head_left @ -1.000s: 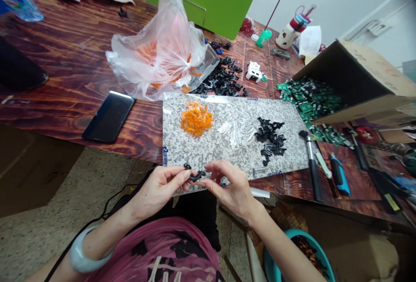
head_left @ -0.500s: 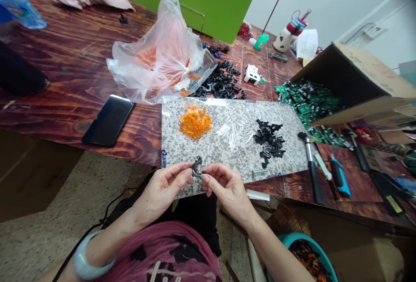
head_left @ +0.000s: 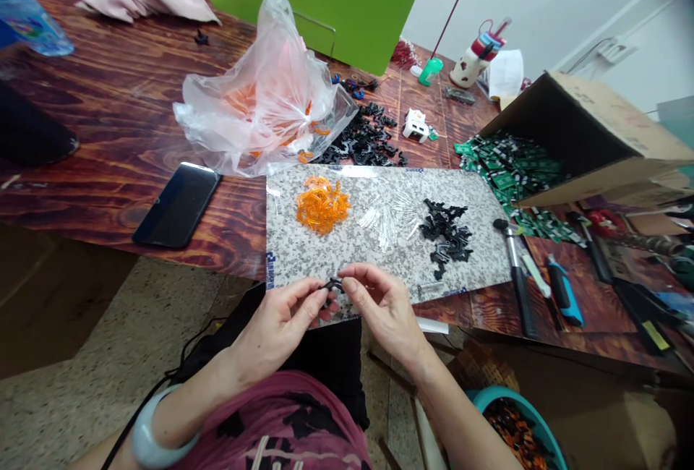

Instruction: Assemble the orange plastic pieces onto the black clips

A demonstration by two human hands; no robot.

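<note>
A small curved black plastic part [head_left: 333,284] is pinched between both hands over the near edge of a speckled grey board [head_left: 374,267]. My left hand [head_left: 285,322] grips its left end with thumb and fingers. On the other end, the thumb and forefinger of my right hand [head_left: 384,314] are closed; fingertips cover much of the part. Farther back on the board lie a pile of orange translucent pieces [head_left: 323,206], a spread of clear thin pieces [head_left: 386,218] and a heap of black plastic parts [head_left: 447,231]. A small clear tube [head_left: 431,288] rests near the front edge.
Behind the board are a plastic bag [head_left: 265,105] and more black parts [head_left: 362,139]. A phone [head_left: 177,204] lies to the left. On the right are a cardboard box [head_left: 601,130] spilling green circuit boards [head_left: 515,166], a hammer [head_left: 517,278] and a blue-handled cutter [head_left: 564,293]. Below stands a turquoise bucket [head_left: 542,430].
The black part has turned in my fingers, from standing upright to lying flatter. My right hand has shifted slightly up and its fingers now cover more of the part.
</note>
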